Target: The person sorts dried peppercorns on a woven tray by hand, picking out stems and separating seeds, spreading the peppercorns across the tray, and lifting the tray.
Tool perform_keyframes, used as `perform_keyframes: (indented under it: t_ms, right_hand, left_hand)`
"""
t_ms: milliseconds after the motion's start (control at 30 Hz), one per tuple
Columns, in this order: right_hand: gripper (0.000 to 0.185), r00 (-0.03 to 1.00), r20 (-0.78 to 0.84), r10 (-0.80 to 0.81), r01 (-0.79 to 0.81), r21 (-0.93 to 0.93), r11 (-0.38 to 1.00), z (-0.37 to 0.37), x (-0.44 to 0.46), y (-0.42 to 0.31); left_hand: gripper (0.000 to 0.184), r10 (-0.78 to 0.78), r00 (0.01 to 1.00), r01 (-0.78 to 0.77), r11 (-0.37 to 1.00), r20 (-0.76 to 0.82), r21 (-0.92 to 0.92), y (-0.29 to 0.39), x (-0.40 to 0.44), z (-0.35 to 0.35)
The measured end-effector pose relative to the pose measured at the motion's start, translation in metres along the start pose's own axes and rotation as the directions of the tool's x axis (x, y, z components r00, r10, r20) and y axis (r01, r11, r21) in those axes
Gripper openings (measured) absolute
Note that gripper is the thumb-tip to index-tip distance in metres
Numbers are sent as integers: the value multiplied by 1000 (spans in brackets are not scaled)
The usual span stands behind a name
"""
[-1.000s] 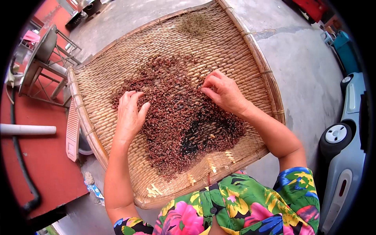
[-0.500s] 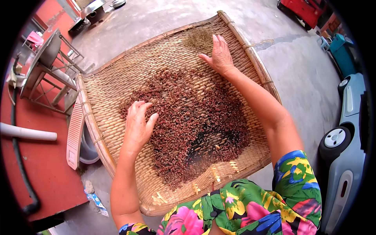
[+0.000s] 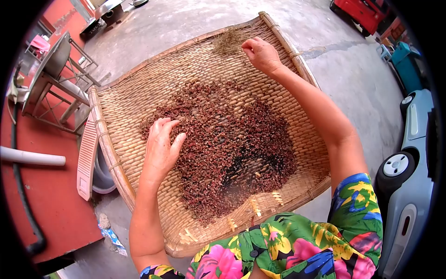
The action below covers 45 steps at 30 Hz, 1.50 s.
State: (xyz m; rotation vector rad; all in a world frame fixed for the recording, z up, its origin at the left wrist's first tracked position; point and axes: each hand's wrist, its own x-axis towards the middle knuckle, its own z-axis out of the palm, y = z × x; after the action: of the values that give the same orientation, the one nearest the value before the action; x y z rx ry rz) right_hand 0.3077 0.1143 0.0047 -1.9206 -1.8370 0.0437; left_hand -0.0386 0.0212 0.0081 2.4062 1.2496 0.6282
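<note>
A large woven tray (image 3: 134, 93) with a wooden rim lies in front of me. Reddish-brown husks and seeds (image 3: 209, 116) are spread over its middle, with black seeds (image 3: 239, 162) showing near my side. My left hand (image 3: 162, 144) hovers at the left edge of the husks, fingers apart, holding nothing. At the tray's far right, my right hand (image 3: 262, 55) is beside a small heap of thin stems (image 3: 230, 41). Its fingers are pinched together; anything between them is too small to make out.
At the left are a metal stand (image 3: 55, 88), a white pipe (image 3: 35, 156), a pink ridged board (image 3: 87, 158) and a grey basin (image 3: 103, 174). A toy car (image 3: 404, 186) and a teal bin (image 3: 409, 67) stand at the right, a red vehicle (image 3: 360, 14) beyond.
My right hand has gone from the husks up to the stem heap, opening on the way and then closing its fingers. My left hand has stayed near the husks' left edge.
</note>
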Motion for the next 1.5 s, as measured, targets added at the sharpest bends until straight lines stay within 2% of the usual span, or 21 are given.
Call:
perform_keyframes:
  t_ms: [133, 233, 333, 367, 467, 533, 600, 633, 667, 800, 933, 1000, 1033, 1067, 1133, 1267, 1333, 1367, 1400, 1433, 1500]
  right_hand:
    - [19, 976, 213, -44, 78, -151, 986, 21, -16, 6]
    - [23, 977, -81, -196, 189, -80, 979, 43, 5, 10]
    - [20, 986, -162, -49, 32, -103, 994, 36, 5, -16]
    - [19, 986, -154, -58, 48, -65, 997, 42, -2, -30]
    - [21, 952, 72, -297, 299, -28, 954, 62, -25, -91]
    - [32, 848, -3, -530, 530, 7, 848, 92, -28, -120]
    - [46, 940, 3, -341, 340, -53, 939, 113, -43, -150]
    - [55, 946, 163, -281, 293, -58, 954, 118, -50, -158]
    - [56, 928, 157, -338, 355, -98, 930, 121, -63, -162]
    - [58, 798, 250, -548, 572, -31, 819, 100, -140, -152]
    - [53, 644, 439, -627, 674, 62, 736, 58, -193, -120]
    - [50, 575, 531, -623, 684, 107, 722, 35, -209, -104]
    - [45, 549, 570, -611, 659, 154, 736, 23, -214, -99]
    - [42, 585, 516, -626, 639, 182, 747, 8, -216, -94]
    - [37, 677, 437, -592, 571, 195, 797, -14, -205, -83]
    - [38, 893, 333, -301, 375, -183, 909, -31, -164, -36]
    - [45, 924, 355, -145, 255, -285, 924, -25, -164, -17]
    - [48, 916, 366, -166, 282, -290, 915, -17, -169, -8]
    - [47, 893, 309, -327, 409, -255, 876, -9, -173, -12]
    - [44, 859, 417, -298, 388, -150, 909, -10, -180, -15]
    - [35, 798, 504, -331, 320, 111, 941, -13, -187, -25]
  left_hand:
    - [33, 12, 999, -12, 1000, -42, -8, -5, 0, 0]
    - [33, -44, 995, 42, 999, -91, -19, -11, 3, -10]
    - [33, -132, 972, 120, 990, -194, -74, -27, 7, -17]
    - [33, -277, 942, 231, 945, -191, -230, -28, 8, -19]
    - [30, -417, 887, 235, 776, -197, -585, -24, 13, -23]
    - [29, -404, 882, 195, 781, -243, -593, -24, 12, -24]
    - [28, -413, 876, 170, 746, -247, -644, -25, 12, -22]
    - [25, -414, 874, 157, 736, -255, -658, -28, 12, -18]
    - [25, -412, 876, 156, 734, -250, -661, -30, 13, -17]
    - [22, -371, 896, 176, 800, -242, -573, -31, 12, -15]
    - [30, -360, 915, 246, 854, -181, -458, -36, 9, -11]
    - [35, -134, 964, 143, 990, -229, 22, -34, 6, -8]
    - [39, -82, 982, 100, 990, -169, 97, -41, 4, -4]
    - [39, -87, 985, 101, 991, -151, 86, -46, 1, 2]
    - [43, -150, 986, 164, 928, -68, 335, -54, -3, 13]
    - [47, -304, 947, 234, 874, 103, 427, -43, -6, 19]
    - [48, -262, 956, 166, 857, 136, 487, -31, -13, 24]
    - [47, -270, 937, 130, 859, 222, 496, -20, -12, 26]
    - [45, -277, 911, 94, 861, 305, 500, -7, -12, 28]
    - [40, -250, 892, 51, 884, 378, 465, 5, -13, 30]
    - [30, 27, 879, -134, 972, 477, 191, 5, -18, 37]
